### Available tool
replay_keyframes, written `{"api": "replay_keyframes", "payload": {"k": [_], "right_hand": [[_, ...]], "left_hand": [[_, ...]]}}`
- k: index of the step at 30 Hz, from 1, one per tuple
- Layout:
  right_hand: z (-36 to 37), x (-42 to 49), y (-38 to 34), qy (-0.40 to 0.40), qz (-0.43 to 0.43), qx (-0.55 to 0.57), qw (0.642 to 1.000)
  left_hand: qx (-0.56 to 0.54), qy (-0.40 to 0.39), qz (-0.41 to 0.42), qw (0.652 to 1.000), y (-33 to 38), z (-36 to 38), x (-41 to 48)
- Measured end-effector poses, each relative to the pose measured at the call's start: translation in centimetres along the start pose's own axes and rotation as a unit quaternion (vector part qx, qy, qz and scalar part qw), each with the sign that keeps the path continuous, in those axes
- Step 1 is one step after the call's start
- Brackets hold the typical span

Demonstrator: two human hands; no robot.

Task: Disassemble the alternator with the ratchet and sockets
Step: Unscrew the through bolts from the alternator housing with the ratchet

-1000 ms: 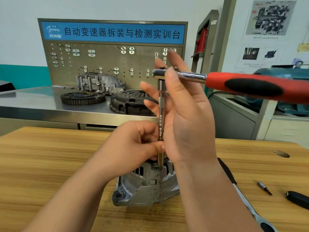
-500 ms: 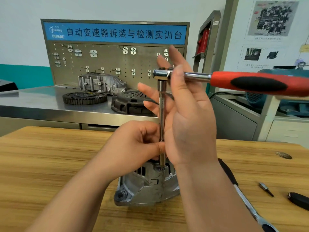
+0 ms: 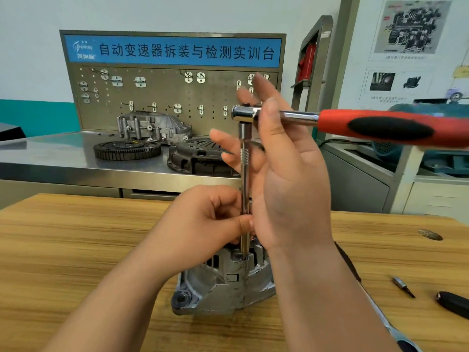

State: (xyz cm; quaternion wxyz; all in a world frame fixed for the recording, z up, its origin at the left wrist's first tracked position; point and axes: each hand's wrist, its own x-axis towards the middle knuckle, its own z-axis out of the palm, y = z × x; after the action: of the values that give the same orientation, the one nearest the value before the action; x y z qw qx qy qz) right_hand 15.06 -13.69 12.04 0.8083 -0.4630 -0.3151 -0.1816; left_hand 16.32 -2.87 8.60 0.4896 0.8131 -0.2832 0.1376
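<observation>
From my remote seat I am seeing the alternator (image 3: pixel 223 285) sitting on the wooden table (image 3: pixel 63 250), near the front edge and about at the middle, with its grey casing facing me. An extension bar (image 3: pixel 245 174) is standing upright with its lower end sitting in the top of the casing. The ratchet (image 3: pixel 380 128) is sitting on the bar's upper end, with its red and black handle reaching out level to the right. The left hand (image 3: pixel 203 224) is pinching the bar low down, just above the alternator, between the thumb and curled fingers. The right hand (image 3: pixel 286 179) is standing upright just right of the bar. Its fingers are staying straight and fanned apart: one digit is lying across the near side of the ratchet's shiny neck, and the others are showing behind the bar. On the table to the right, a second wrench (image 3: pixel 396 334) is lying beside the right forearm, with a small bit (image 3: pixel 403 287) and a black object (image 3: pixel 454 304) further right. On the steel bench (image 3: pixel 63 161) at the far side, a toothed ring (image 3: pixel 127 149) and a clutch cover (image 3: pixel 195 156) are resting in front of a pegboard (image 3: pixel 165 97).
</observation>
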Motion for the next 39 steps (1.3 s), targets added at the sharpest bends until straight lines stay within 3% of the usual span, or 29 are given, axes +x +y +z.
{"api": "replay_keyframes", "payload": {"k": [5,11,19,26,33,39], "right_hand": [[-0.44,0.1,-0.21,0.009,0.079,0.039,0.996],[0.12,-0.16,0.17,0.02,0.024,0.009,0.999],[-0.32,0.09,-0.31,0.005,0.069,0.042,0.997],[0.08,0.11,0.11,-0.004,-0.01,-0.008,1.0],[-0.44,0.22,-0.33,-0.004,0.077,0.032,0.996],[0.13,0.05,-0.1,-0.015,0.003,0.001,1.0]], "left_hand": [[-0.027,-0.049,0.005,0.998,0.25,-0.44,-0.26],[-0.019,0.011,-0.016,1.0,0.07,-0.01,0.01],[-0.054,-0.044,0.005,0.998,0.36,-0.66,-0.28],[-0.053,0.002,-0.005,0.999,-0.08,-0.16,0.03],[-0.068,-0.061,0.009,0.996,0.52,-0.65,-0.31],[-0.069,-0.01,-0.028,0.997,0.33,-0.03,-0.01]]}}
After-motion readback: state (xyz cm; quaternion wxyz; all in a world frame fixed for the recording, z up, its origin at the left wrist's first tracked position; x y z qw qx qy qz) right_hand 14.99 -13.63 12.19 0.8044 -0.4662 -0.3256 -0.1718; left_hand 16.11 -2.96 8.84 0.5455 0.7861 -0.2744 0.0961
